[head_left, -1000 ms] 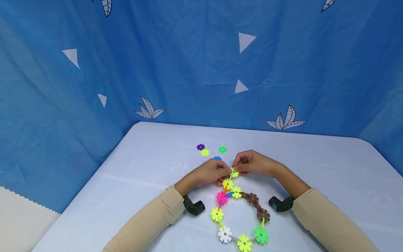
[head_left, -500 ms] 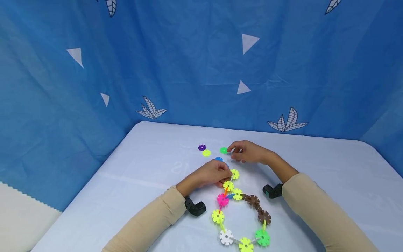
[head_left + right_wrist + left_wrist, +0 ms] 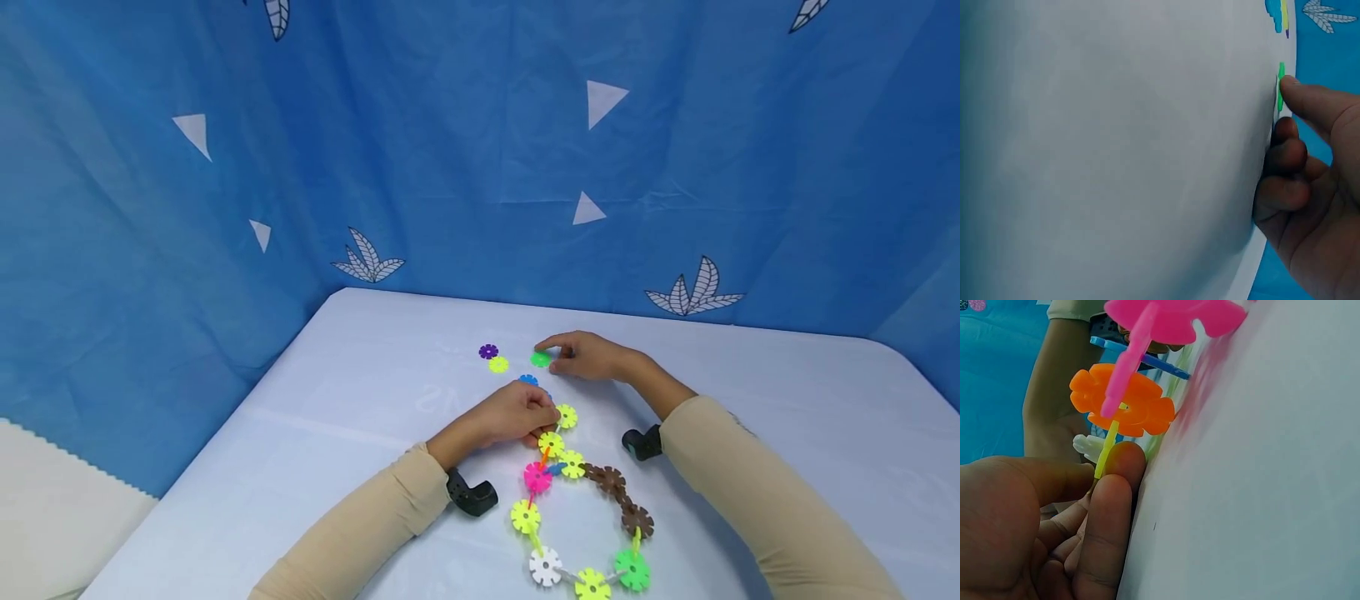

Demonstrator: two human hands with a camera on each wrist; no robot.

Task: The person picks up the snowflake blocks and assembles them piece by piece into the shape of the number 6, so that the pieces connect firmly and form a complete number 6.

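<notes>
My left hand [image 3: 512,414] pinches a yellow notched plastic disc [image 3: 1105,451] in a chain of interlocked discs. In the left wrist view, an orange disc [image 3: 1147,403] and a pink disc [image 3: 1179,322] extend from it. The chain's ring includes brown discs [image 3: 637,521], a white disc [image 3: 545,567] and a green disc [image 3: 633,571]. Farther back, my right hand [image 3: 588,356] is at a loose green disc [image 3: 540,359] lying flat, index finger stretched over its far edge and thumb near its close edge. In the right wrist view a fingertip overlaps the loose green disc [image 3: 1281,87].
Loose purple [image 3: 488,352] and yellow discs [image 3: 498,364] lie left of the green one. A blue disc [image 3: 528,380] sits just behind my left hand. The white-covered table [image 3: 337,392] meets a blue curtain [image 3: 480,167] at the back.
My right hand has let go of the chain's far yellow disc and moved back to the loose green disc, its index finger stretching out. My left hand keeps its pinch on the chain.
</notes>
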